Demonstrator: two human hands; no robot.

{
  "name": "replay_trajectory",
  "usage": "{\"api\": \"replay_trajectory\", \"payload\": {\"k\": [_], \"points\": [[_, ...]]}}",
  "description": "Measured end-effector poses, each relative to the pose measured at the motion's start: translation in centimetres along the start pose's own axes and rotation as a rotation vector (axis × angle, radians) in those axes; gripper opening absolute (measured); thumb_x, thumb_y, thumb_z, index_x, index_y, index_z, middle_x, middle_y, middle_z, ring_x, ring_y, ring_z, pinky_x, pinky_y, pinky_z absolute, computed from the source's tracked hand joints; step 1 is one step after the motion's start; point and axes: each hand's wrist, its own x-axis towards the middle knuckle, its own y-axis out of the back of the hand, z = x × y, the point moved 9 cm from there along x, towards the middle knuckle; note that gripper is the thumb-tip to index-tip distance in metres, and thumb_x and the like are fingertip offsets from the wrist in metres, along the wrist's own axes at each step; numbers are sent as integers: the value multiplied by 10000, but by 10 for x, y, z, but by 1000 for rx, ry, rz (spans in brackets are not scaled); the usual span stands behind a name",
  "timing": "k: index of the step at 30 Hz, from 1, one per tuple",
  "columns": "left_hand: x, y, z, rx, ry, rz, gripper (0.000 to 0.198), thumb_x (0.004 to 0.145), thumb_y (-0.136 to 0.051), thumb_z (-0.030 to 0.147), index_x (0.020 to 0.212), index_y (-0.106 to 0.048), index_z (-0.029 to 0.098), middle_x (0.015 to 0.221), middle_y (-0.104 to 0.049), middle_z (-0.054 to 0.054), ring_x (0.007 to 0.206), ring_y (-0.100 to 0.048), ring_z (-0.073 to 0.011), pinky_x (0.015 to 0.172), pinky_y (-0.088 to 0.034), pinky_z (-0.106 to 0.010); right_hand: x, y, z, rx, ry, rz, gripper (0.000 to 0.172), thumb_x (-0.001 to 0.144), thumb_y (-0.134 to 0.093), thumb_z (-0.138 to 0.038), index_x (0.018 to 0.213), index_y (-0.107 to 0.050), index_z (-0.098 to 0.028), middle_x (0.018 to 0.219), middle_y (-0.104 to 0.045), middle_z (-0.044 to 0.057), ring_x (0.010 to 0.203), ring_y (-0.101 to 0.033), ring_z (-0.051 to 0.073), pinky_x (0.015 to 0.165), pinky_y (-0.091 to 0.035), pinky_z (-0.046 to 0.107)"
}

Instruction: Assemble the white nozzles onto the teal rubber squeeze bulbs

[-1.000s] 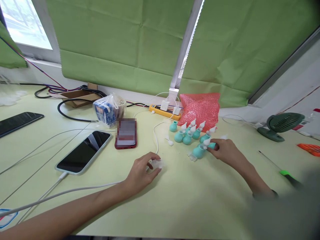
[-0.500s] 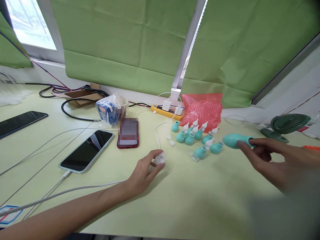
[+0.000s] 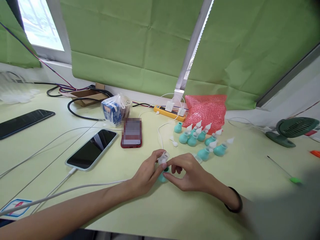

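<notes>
My left hand (image 3: 147, 170) is closed on a small clear plastic nozzle piece (image 3: 163, 157), pinched between thumb and fingers. Just below it is a teal squeeze bulb (image 3: 162, 177), its dark open neck facing up. My right hand (image 3: 187, 171) grips this bulb near the neck with thumb and fingertips, and its index finger comes close to the left thumb. The two hands meet over the table, partly hiding the bulb. To their right stand several teal bulbs (image 3: 192, 140) with whitish pointed tips. One bulb (image 3: 178, 127) behind them has an open neck without a tip.
A loose white tip (image 3: 173, 141) lies behind the hands. Two phones (image 3: 92, 150) (image 3: 131, 133) and charging cables are at the left. Behind are a yellow power strip (image 3: 168, 112) and a pink bubble-wrap bag (image 3: 206, 111). A green fan (image 3: 295, 128) stands right, near a thin green-ended stick (image 3: 295, 180).
My right hand has moved left from the right side with the teal bulb, bringing it under the clear piece in my left hand. The left hand has stayed nearly in place.
</notes>
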Motion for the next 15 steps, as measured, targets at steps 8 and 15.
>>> {"api": "replay_trajectory", "payload": {"k": [8,15], "points": [[-1,-7,7,24,-44,-83,224,851,-320,270,1056,-351,187,926,-545,-49,817,-526,-150,727,-406,-270,-2,2,25,298,-282,64,208,656,-601,-307,773,-493,-173,554,-540,-14,444,-478,80,420,-414,192],[2,-11,4,204,-19,-113,289,704,-535,281,960,-484,156,775,-575,-37,696,-523,-167,621,-406,-263,0,3,38,547,-335,6,121,638,-613,-211,705,-526,-162,608,-544,-11,527,-512,84,466,-442,184]]}}
